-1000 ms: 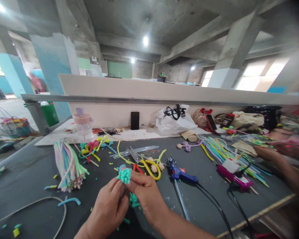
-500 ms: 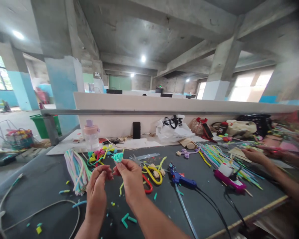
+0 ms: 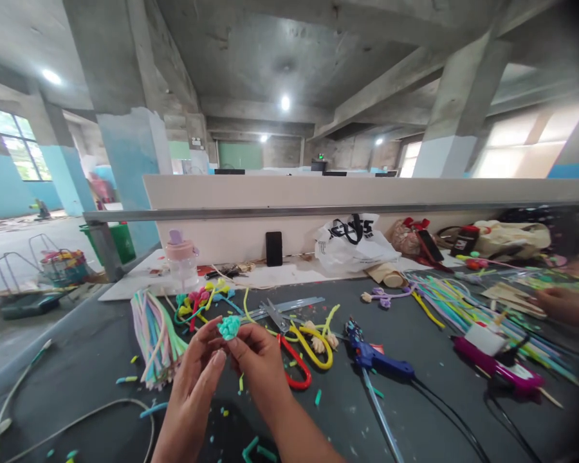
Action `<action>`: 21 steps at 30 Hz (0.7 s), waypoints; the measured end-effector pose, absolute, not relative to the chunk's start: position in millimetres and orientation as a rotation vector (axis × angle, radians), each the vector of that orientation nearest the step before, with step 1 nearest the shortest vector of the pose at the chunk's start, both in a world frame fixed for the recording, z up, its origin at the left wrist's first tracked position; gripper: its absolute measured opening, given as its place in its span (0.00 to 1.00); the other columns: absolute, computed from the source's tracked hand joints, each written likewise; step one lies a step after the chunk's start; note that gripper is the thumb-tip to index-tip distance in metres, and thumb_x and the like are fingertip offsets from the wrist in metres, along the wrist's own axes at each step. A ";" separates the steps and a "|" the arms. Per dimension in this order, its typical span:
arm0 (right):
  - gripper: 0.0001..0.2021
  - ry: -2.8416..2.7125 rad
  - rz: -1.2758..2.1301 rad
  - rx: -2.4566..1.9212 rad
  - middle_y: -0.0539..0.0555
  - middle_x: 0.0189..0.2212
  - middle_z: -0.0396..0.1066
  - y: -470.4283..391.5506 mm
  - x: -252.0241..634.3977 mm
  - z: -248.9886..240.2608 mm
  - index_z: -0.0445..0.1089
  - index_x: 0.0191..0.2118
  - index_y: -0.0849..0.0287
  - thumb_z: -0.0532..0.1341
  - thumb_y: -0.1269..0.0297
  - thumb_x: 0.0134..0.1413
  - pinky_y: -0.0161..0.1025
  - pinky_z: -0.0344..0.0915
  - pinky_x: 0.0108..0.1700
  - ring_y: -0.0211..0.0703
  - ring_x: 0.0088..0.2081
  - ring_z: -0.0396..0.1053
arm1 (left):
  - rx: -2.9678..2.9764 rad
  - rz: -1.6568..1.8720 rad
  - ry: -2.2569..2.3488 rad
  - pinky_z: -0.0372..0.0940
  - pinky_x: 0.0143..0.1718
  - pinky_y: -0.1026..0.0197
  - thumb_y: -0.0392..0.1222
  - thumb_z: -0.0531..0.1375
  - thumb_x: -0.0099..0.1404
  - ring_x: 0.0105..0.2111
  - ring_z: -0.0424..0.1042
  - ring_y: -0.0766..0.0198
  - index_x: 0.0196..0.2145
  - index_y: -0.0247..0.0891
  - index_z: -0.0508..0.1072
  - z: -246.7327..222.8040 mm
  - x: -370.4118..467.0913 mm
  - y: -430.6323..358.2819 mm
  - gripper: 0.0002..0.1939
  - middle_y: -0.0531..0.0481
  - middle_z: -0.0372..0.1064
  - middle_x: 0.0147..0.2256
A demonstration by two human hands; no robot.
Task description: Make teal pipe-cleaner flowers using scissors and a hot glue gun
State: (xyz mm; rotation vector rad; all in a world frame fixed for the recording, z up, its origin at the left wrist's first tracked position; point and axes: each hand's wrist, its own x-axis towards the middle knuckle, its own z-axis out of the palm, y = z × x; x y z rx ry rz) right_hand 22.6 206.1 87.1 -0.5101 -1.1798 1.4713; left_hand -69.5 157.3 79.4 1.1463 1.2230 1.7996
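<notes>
A small turquoise flower, made of fuzzy pipe cleaner bunched into petals, is held up over the dark table. My right hand pinches it from the right between thumb and forefinger. On its left side, the curled fingers of my left hand press against it, the thumb lower down. Red-and-yellow-handled scissors lie by my right hand with their blades apart. Close to my left hand stands a bundle of pastel pipe cleaners. Short turquoise cut pieces are scattered below.
A blue glue gun with a clear glue stick lies on the right, its cord trailing. Beyond it are a purple glue gun, loose pipe cleaners and a co-worker's hand. A bottle, phone and white bag line the back.
My left fingers have moved right and up against the flower. The flower has tipped to show its petals and sits slightly lower. The whole view has shifted left, and the co-worker's hand has moved.
</notes>
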 end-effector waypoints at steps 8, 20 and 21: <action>0.03 -1.209 1.520 -0.626 0.45 0.18 0.64 200.8 16.4 89.2 0.72 0.24 0.61 0.65 0.67 0.39 0.30 0.54 0.24 0.31 0.20 0.56 | 1.001 1.930 1.282 0.62 0.47 0.59 0.48 0.61 0.56 0.48 0.67 0.54 0.50 0.40 0.69 80.6 -69.7 162.1 0.24 0.46 0.68 0.49; 0.07 -1.265 1.481 -0.603 0.49 0.23 0.70 199.3 14.1 83.3 0.76 0.28 0.58 0.61 0.64 0.45 0.32 0.58 0.29 0.35 0.25 0.61 | 0.979 1.982 1.300 0.66 0.42 0.58 0.52 0.55 0.59 0.45 0.69 0.55 0.49 0.39 0.70 76.9 -71.7 165.0 0.22 0.45 0.69 0.48; 0.07 -1.260 1.469 -0.612 0.48 0.23 0.70 199.5 14.2 82.9 0.77 0.28 0.58 0.61 0.64 0.45 0.32 0.58 0.29 0.35 0.25 0.61 | 0.979 1.982 1.300 0.66 0.42 0.58 0.52 0.56 0.59 0.45 0.69 0.56 0.48 0.39 0.70 77.8 -70.5 164.6 0.22 0.45 0.69 0.48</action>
